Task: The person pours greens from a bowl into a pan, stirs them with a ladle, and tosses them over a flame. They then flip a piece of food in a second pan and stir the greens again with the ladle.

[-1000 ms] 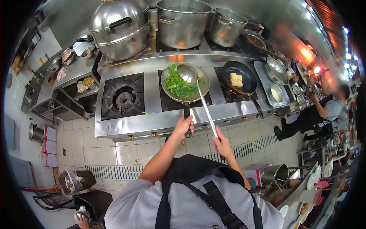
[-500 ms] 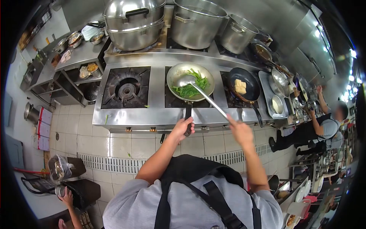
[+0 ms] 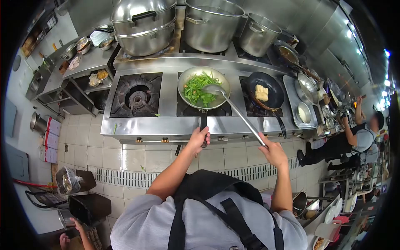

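Note:
My left hand (image 3: 198, 141) is closed round the dark handle of a light-coloured frying pan (image 3: 181, 92) on the middle burner. Green leafy vegetables (image 3: 199, 88) fill much of that pan. In my right hand (image 3: 274, 152) is the long handle of a metal ladle (image 3: 241, 116), its fingers wrapped around the end. The ladle's bowl rests among the greens at the right side of the pan. Just right of it, a dark frying pan (image 3: 275, 89) holds pale yellow blocks (image 3: 261, 93) that look like tofu.
Behind the burners stand a large lidded steamer (image 3: 143, 31) and tall stockpots (image 3: 212, 29). A bare burner (image 3: 137, 96) is on the left. A metal tray (image 3: 298, 104) with bowls sits right. Co-workers (image 3: 354, 135) stand far right; another person's hands (image 3: 75, 233) show lower left.
The ladle's bowl has moved right across the pan, and my right hand has shifted right and down. The greens now lie spread more to the left. My left hand keeps its hold.

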Available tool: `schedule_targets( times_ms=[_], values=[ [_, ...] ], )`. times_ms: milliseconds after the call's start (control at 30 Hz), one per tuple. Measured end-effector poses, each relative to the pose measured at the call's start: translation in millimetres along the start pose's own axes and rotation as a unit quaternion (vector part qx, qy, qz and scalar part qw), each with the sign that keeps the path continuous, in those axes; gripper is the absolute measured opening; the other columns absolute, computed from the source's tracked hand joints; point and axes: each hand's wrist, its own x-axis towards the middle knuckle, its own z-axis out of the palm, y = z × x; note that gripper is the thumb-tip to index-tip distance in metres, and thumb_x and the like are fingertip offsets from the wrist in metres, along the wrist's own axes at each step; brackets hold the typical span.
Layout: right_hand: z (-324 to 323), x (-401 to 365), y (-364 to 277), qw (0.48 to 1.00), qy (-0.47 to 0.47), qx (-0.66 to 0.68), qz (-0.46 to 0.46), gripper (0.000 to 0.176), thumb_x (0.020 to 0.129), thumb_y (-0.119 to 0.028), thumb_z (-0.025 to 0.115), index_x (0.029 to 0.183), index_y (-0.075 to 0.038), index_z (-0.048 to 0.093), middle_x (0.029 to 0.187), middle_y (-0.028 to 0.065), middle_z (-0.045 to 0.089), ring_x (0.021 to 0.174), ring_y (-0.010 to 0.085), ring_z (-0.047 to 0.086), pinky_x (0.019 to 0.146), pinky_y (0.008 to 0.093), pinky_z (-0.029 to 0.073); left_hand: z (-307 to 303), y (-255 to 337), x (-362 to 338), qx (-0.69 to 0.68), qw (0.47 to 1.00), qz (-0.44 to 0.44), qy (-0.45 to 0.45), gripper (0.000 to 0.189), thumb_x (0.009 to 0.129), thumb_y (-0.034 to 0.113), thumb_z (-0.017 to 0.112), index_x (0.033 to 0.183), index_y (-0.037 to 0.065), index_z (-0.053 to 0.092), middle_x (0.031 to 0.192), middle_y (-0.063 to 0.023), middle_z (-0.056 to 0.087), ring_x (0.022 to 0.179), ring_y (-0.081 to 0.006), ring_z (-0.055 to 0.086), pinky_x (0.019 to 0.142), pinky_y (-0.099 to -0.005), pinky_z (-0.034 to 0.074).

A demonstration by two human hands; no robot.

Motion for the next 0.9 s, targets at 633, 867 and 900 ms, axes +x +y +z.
schedule_targets(
  times_ms=[633, 867, 900],
  values=[
    [34.8, 24.1, 21.7, 0.998, -0.063, -0.015, -0.020, 0.057, 0.086, -0.024, 0.059, 0.137, -0.032, 0.036, 0.092, 0.0197, 0.064, 0.090, 0.0389, 0.059, 0.084, 0.0447, 0.045, -3.5, -9.5, -4.4, 0.001, 0.998, -0.050, -0.025, 0.035, 0.091, 0.036, 0.055, 0.101, 0.003, 0.046, 0.082, -0.0082, 0.055, 0.069, -0.0197, 0.059, 0.062, -0.0368, 0.055],
    [51.4, 42.1, 21.7, 0.999, -0.042, 0.006, -0.003, 0.058, 0.084, -0.018, 0.061, 0.137, -0.027, 0.038, 0.096, 0.0219, 0.063, 0.088, 0.0400, 0.060, 0.081, 0.0429, 0.047, -41.0, -19.0, -46.1, -0.030, 0.994, -0.096, -0.030, 0.049, 0.090, 0.052, 0.047, 0.099, 0.003, 0.053, 0.086, -0.0113, 0.061, 0.082, -0.0261, 0.063, 0.073, -0.0420, 0.054],
    [63.5, 41.5, 12.1, 0.999, -0.026, 0.014, -0.023, 0.058, 0.083, -0.016, 0.061, 0.136, -0.025, 0.040, 0.097, 0.0222, 0.062, 0.087, 0.0391, 0.061, 0.078, 0.0422, 0.048, -48.8, -21.9, -48.5, -0.016, 0.993, -0.111, -0.031, 0.051, 0.090, 0.051, 0.047, 0.104, 0.002, 0.051, 0.089, -0.0122, 0.059, 0.085, -0.0270, 0.062, 0.076, -0.0421, 0.053]
  ],
)
